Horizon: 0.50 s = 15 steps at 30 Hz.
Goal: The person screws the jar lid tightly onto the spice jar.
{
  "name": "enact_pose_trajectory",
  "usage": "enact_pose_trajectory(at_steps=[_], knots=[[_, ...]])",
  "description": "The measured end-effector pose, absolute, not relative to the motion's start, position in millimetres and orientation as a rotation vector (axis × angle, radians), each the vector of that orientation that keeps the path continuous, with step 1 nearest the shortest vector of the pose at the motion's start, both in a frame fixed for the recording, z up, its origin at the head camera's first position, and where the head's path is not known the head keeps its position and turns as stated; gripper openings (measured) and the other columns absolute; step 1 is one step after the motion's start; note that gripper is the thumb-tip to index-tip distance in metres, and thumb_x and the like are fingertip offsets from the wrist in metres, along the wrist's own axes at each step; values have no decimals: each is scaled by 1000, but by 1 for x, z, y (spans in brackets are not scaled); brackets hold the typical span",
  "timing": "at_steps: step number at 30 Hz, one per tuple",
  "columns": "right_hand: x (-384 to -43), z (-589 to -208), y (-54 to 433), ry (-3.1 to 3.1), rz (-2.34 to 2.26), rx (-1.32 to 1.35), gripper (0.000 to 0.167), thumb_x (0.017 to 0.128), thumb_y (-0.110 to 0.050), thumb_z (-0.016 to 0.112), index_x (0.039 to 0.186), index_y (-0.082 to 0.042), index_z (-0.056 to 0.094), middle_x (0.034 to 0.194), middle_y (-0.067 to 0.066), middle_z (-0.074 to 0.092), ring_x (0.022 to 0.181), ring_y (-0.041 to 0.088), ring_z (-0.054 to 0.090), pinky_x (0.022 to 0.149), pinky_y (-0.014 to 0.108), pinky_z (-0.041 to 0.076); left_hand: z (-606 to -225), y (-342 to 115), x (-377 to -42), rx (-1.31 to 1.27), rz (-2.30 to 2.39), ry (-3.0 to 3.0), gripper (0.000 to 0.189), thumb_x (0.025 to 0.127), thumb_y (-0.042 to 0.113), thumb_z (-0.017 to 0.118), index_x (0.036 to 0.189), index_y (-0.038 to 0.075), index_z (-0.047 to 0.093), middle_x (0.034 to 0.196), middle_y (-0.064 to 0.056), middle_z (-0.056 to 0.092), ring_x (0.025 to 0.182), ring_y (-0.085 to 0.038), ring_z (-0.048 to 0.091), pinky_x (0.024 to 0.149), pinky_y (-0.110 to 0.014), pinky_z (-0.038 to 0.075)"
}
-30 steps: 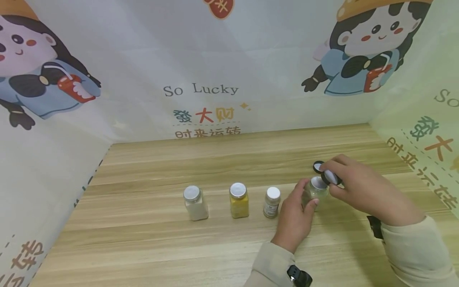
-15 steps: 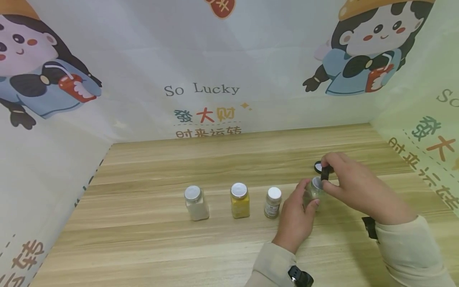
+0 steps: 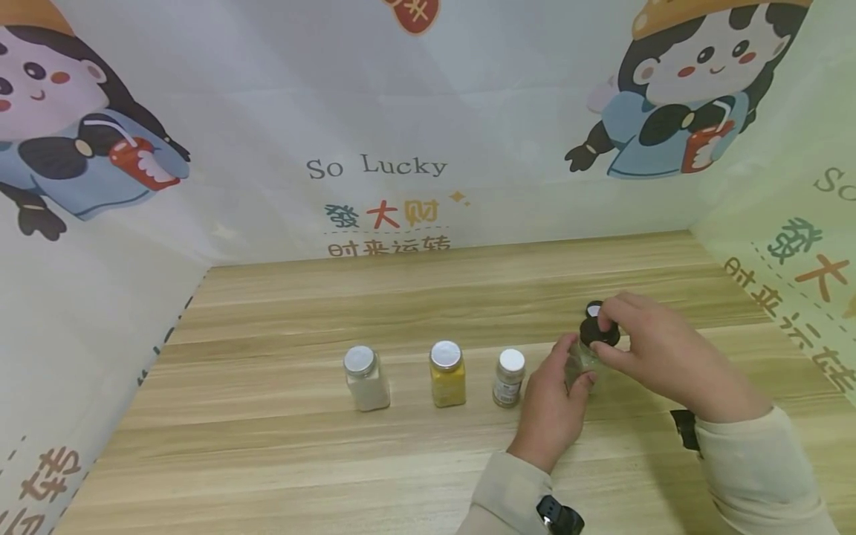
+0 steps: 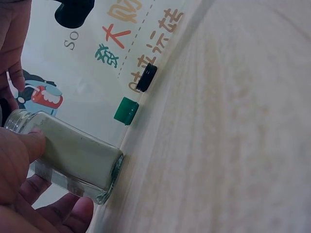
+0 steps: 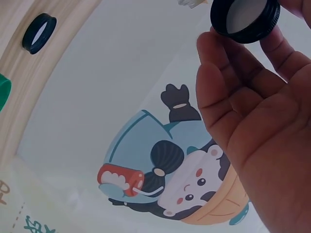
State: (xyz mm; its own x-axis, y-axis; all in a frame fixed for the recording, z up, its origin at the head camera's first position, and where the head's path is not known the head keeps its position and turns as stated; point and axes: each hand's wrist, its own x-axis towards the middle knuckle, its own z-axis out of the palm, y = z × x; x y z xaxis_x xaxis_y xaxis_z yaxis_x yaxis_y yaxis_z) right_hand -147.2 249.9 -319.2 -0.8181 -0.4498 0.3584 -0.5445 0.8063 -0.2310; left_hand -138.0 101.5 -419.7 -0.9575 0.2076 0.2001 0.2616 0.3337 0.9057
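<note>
Left hand (image 3: 550, 412) grips a clear glass jar (image 4: 77, 153) of pale contents, long axis near vertical; right hand (image 3: 669, 353) — pinching a round black cap (image 3: 597, 334) — holds it at the mouth. Seating: cannot be confirmed.

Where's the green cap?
In the left wrist view, left of centre, the green cap sits on the table, between the glass jar in the left hand and a loose black lid.

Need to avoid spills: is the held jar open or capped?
Open: the jar has a bare neck; the right hand holds a lid, its inside showing.
</note>
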Motion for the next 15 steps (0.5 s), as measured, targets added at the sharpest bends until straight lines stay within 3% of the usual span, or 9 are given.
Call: enact_pose_trajectory(at_steps=[2, 5, 9, 15], knots=[[-147, -320, 250, -2705, 474, 767, 23, 80, -6, 77, 86, -11, 56, 82, -3, 53, 71, 14, 48, 62, 33, 44, -420, 101, -138, -441, -1726, -2529, 48, 98, 20, 65, 143, 25, 49, 134, 2, 60, 121, -8, 53, 98, -33, 47], [-145, -320, 249, -2712, 490, 763, 22, 80, -5, 77, 90, -10, 58, 85, -1, 56, 73, 15, 51, 64, 35, 46, -420, 100, -139, -433, -1724, -2541, 48, 98, 21, 65, 142, 27, 49, 130, 4, 62, 90, -4, 61, 84, -28, 51], [-142, -322, 248, -2751, 511, 751, 24, 81, -4, 77, 101, -6, 63, 98, 7, 63, 84, 22, 61, 73, 43, 53, -420, 100, -139, -438, -1723, -2549, 48, 97, 21, 66, 141, 31, 49, 116, 4, 65, 54, -6, 39, 63, -23, 44], [-141, -326, 247, -2785, 516, 762, 29, 81, -2, 75, 108, -2, 64, 105, 11, 64, 93, 28, 65, 78, 47, 55, -419, 101, -138, -436, -1720, -2540, 49, 97, 20, 67, 141, 31, 50, 119, 4, 65, 56, -6, 39, 67, -22, 44]])
